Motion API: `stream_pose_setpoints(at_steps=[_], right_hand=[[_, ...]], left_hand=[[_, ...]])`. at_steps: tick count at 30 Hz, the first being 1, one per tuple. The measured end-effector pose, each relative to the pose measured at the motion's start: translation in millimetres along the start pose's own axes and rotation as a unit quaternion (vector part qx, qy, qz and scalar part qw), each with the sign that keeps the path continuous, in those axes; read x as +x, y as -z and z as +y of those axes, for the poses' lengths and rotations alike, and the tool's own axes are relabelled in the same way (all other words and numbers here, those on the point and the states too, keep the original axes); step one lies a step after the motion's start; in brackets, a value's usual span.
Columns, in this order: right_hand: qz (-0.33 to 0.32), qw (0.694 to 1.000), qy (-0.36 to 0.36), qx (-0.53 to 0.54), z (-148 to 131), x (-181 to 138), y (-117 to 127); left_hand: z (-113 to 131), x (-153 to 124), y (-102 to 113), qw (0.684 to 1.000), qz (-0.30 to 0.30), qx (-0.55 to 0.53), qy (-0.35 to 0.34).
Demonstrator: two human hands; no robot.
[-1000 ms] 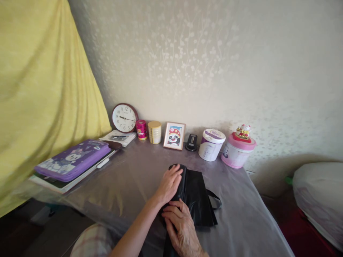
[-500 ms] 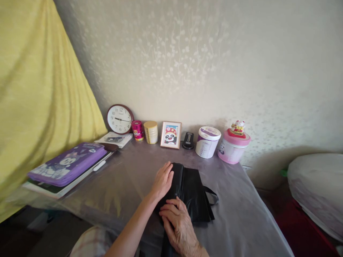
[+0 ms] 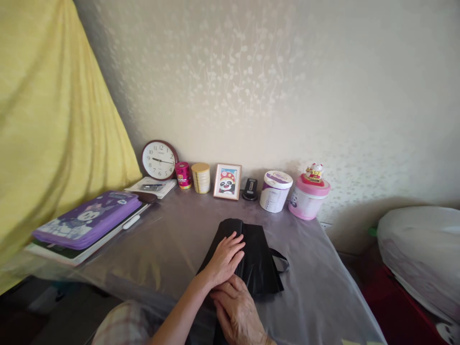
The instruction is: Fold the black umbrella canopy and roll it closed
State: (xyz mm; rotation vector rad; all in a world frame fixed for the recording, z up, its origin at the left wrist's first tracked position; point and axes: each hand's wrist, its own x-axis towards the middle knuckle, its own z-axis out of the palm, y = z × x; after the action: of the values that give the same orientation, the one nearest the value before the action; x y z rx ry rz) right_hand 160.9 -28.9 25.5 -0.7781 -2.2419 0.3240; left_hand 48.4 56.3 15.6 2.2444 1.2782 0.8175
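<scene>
A folded black bag [image 3: 257, 261] with a strap loop at its right side lies on the grey covered table [image 3: 168, 249]. My left hand [image 3: 225, 258] rests flat on the bag's left half, fingers stretched out and pointing away from me. My right hand [image 3: 235, 311] lies on the near end of the bag just below the left hand, fingers slightly curled and pressing down on the fabric; nothing shows between them.
Along the wall stand a round clock [image 3: 159, 159], a red tin [image 3: 183, 175], a yellow tin [image 3: 201, 177], a panda picture frame [image 3: 227, 181], a white tub [image 3: 275, 191] and a pink tub [image 3: 308, 199]. A purple case [image 3: 88, 219] on books lies left. A bed [image 3: 420, 254] is right.
My left hand slid back along the bag toward me, from its far end to its middle. The right hand stayed at the near end. The view shifted slightly.
</scene>
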Motion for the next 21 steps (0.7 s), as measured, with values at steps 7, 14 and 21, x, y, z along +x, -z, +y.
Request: stream_pose_setpoints(at_steps=[7,14,21], right_hand=[[-0.015,0.999,0.039,0.024,-4.6,-12.9,6.4],[0.115,0.987,-0.111,0.007,21.9,-33.5,44.5],[0.242,0.906,-0.345,0.039,77.5,-57.0,51.5]], left_hand=[[-0.7,-17.8,-8.2,0.999,0.036,-0.017,0.020],[3.7,-42.8,-15.3,0.998,0.048,-0.022,0.045],[9.3,-68.6,-33.3,0.991,0.106,-0.022,0.081]])
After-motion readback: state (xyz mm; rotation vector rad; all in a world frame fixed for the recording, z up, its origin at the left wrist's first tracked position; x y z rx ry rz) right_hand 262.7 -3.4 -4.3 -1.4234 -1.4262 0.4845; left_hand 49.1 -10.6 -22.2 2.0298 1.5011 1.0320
